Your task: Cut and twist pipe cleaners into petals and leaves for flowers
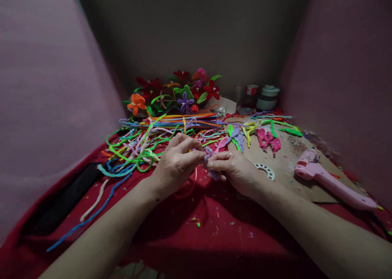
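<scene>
Over the near middle of the table, my left hand (180, 154) and my right hand (232, 167) meet with fingertips almost touching. Between them is a small fuzzy purple pipe-cleaner piece (208, 151), pinched by both; its lower end shows beneath my right fingers. My fingers hide much of its shape. Just beyond my right hand lie a pink piece (221, 144) and a lilac pipe-cleaner shape (238, 137) beside a green leaf (231, 133). A red loop (193, 185) rests on the cloth below my left hand.
Loose pipe cleaners (143, 148) spread at left, near a long black object (67, 197). Pipe-cleaner flowers (185, 102) stand behind. On the right, a board (284, 164) bears pink shapes (268, 140), a white holed ring (269, 171) and a pink handled tool (333, 181). A lidded jar (268, 97) stands behind.
</scene>
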`<move>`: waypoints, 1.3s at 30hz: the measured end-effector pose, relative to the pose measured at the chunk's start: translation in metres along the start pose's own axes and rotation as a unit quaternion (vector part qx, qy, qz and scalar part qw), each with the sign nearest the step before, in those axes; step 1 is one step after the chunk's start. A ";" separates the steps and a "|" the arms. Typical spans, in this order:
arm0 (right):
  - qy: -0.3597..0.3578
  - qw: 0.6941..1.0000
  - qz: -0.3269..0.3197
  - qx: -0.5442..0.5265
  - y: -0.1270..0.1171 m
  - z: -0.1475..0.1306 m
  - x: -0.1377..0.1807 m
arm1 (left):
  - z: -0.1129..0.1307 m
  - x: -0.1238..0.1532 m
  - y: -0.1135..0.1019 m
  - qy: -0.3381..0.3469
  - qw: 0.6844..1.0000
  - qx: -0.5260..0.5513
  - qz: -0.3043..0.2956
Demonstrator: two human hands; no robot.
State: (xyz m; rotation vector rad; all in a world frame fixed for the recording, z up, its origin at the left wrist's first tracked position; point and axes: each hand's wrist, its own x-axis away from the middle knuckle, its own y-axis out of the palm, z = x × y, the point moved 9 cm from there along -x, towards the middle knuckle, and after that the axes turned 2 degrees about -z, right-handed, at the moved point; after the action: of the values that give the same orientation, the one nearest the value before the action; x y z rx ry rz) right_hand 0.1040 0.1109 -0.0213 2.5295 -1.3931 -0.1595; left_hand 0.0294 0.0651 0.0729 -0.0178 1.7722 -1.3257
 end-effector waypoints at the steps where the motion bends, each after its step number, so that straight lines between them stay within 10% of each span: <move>1: 0.004 1.000 -0.001 0.003 0.000 0.001 0.000 | 0.000 0.000 0.001 -0.003 1.000 0.004 -0.012; 22: 0.018 0.999 -0.013 0.048 0.003 0.002 0.002 | -0.003 -0.001 0.012 -0.004 0.991 0.091 -0.100; 29: -0.054 0.967 0.016 0.248 0.004 -0.018 0.008 | -0.012 0.005 0.021 -0.128 0.971 0.138 -0.147; 32: -0.208 0.876 0.049 0.434 0.016 -0.043 0.023 | -0.037 0.023 0.039 -0.346 0.879 0.298 -0.139; 35: -0.316 0.778 0.057 0.540 0.033 -0.054 0.039 | -0.038 0.044 0.070 -0.479 0.690 0.526 -0.135; 37: -0.338 0.765 0.065 0.544 0.035 -0.056 0.043 | -0.032 0.045 0.078 -0.484 0.604 0.620 -0.124; 39: -0.323 0.802 0.090 0.494 0.026 -0.059 0.041 | -0.031 0.043 0.076 -0.476 0.595 0.638 -0.112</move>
State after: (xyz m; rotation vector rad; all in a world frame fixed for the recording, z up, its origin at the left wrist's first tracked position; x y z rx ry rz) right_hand 0.1173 0.0726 0.0432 3.2845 -2.4915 -0.3649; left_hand 0.0188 0.1003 -0.0122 -0.1264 -0.3077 -1.9443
